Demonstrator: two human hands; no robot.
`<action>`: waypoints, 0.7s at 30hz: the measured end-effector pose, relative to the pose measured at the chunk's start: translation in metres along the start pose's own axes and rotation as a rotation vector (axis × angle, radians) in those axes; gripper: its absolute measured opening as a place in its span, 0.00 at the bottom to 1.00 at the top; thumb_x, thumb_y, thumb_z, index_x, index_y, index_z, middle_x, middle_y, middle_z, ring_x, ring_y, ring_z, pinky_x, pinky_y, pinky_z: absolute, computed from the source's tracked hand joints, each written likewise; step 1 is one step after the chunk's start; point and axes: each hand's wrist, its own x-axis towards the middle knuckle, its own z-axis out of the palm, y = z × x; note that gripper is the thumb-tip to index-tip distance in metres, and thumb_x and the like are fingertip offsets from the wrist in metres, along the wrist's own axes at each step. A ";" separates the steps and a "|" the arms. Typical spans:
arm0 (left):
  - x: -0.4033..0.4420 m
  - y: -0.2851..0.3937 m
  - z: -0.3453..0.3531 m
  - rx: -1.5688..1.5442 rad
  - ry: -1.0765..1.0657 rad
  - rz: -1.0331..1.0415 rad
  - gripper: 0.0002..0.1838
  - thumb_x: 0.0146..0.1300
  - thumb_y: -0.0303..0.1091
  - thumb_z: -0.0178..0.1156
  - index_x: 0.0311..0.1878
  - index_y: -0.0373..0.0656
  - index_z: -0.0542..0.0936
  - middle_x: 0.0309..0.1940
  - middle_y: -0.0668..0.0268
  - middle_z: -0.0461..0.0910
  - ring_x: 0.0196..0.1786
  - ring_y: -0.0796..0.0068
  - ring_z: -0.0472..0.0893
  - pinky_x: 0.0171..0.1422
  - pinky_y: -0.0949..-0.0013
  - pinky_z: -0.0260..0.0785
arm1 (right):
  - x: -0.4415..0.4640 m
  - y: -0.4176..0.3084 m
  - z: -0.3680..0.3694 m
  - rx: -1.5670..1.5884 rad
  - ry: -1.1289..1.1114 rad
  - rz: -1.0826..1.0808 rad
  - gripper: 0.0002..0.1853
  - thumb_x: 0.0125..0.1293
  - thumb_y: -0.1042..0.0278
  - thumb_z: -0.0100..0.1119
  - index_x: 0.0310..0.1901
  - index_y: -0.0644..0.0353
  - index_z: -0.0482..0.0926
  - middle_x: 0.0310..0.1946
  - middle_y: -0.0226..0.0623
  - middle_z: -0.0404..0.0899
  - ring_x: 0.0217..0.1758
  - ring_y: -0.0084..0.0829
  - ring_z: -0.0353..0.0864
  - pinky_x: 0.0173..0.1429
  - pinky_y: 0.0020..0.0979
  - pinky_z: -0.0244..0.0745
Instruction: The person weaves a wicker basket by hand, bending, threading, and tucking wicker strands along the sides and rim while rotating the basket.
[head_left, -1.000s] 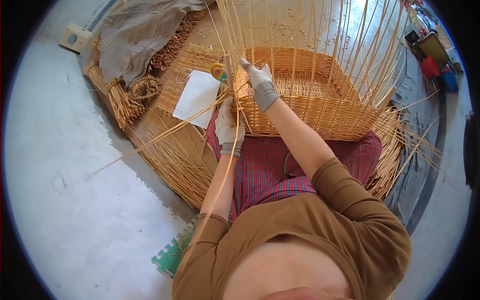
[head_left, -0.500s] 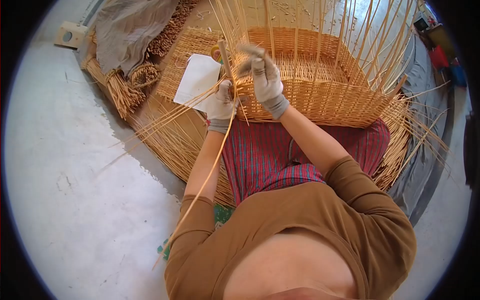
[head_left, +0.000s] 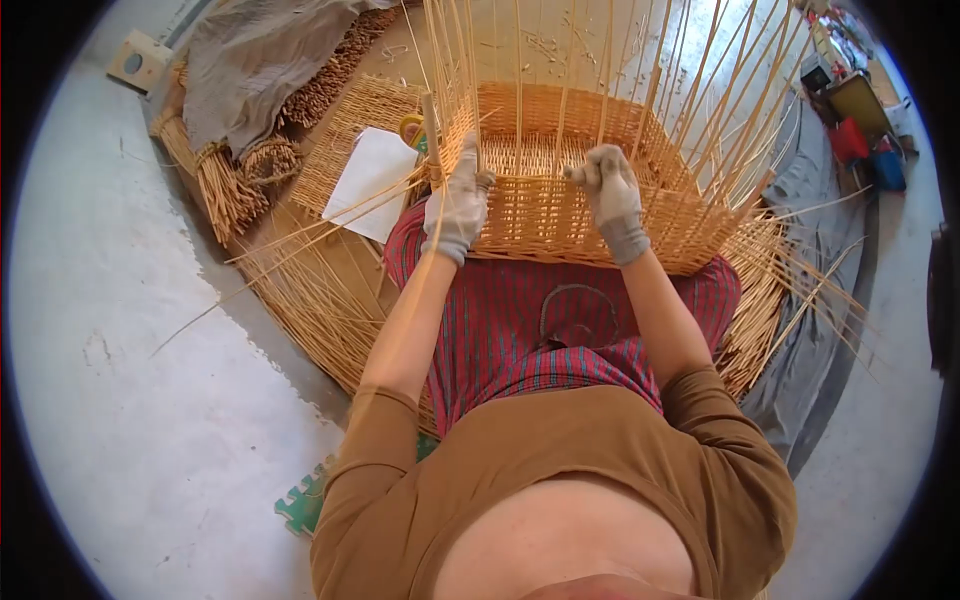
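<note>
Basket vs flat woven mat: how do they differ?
The basket has raised walls; the mat lies flat. Long upright rods rise from the basket, while none show on the mat. The basket looks deeper orange-brown, the mat a duller straw colour. Both are woven from slender strands.

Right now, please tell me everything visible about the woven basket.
The woven basket is golden, like wicker, roughly rectangular, opening upward. Tall stakes rise unwoven above its walls. Its near side meets striped cloth on the person's lap. The left hand touches its near left corner; the right hand is at the near rim.
</note>
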 end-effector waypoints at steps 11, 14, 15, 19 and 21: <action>0.010 0.006 0.021 -0.327 0.020 -0.145 0.30 0.73 0.41 0.57 0.76 0.63 0.64 0.53 0.58 0.84 0.42 0.58 0.86 0.42 0.62 0.75 | 0.082 0.023 0.095 -0.896 -0.058 -0.497 0.25 0.73 0.81 0.46 0.70 0.51 0.66 0.52 0.36 0.80 0.49 0.25 0.80 0.61 0.33 0.76; -0.015 0.047 -0.016 -0.642 -0.209 -0.426 0.31 0.72 0.42 0.59 0.76 0.65 0.63 0.59 0.57 0.81 0.40 0.54 0.84 0.41 0.61 0.76 | 0.026 0.010 0.038 -0.372 0.034 -0.312 0.29 0.70 0.85 0.47 0.70 0.50 0.66 0.55 0.40 0.78 0.50 0.33 0.80 0.63 0.36 0.75; -0.021 0.044 -0.008 -0.380 0.048 -0.182 0.34 0.70 0.41 0.60 0.77 0.65 0.62 0.65 0.55 0.75 0.39 0.53 0.84 0.40 0.60 0.76 | -0.004 0.014 0.006 -0.266 0.107 -0.195 0.31 0.68 0.86 0.49 0.71 0.49 0.65 0.57 0.42 0.77 0.51 0.36 0.80 0.63 0.37 0.76; -0.025 0.059 0.035 0.033 0.024 0.352 0.40 0.66 0.41 0.63 0.79 0.66 0.56 0.72 0.55 0.64 0.35 0.58 0.83 0.37 0.60 0.77 | -0.008 0.010 -0.041 -1.239 0.075 -0.679 0.32 0.68 0.84 0.51 0.72 0.50 0.63 0.62 0.40 0.74 0.53 0.32 0.81 0.58 0.35 0.79; -0.039 0.087 0.036 0.034 -0.099 0.294 0.38 0.66 0.35 0.60 0.77 0.72 0.59 0.68 0.55 0.68 0.29 0.53 0.81 0.38 0.54 0.76 | 0.020 -0.031 0.025 -1.281 0.091 -0.561 0.31 0.67 0.86 0.52 0.70 0.53 0.65 0.60 0.38 0.77 0.53 0.29 0.82 0.53 0.32 0.80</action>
